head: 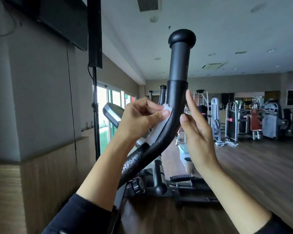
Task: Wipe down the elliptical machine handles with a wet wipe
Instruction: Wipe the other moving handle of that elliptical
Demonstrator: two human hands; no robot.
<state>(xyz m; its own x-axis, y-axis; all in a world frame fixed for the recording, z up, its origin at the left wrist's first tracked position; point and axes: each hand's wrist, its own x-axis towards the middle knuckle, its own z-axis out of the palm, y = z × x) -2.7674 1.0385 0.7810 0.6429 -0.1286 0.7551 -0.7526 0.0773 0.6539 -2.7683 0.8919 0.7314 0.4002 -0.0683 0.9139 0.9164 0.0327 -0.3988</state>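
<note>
No legible text (far sign (156,92) blurred)

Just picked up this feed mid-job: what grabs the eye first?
A curved black handle with a round cap rises through the centre. The left hand holds a white wet wipe against its bend on the left, while the right hand stands open just right of it.
</note>
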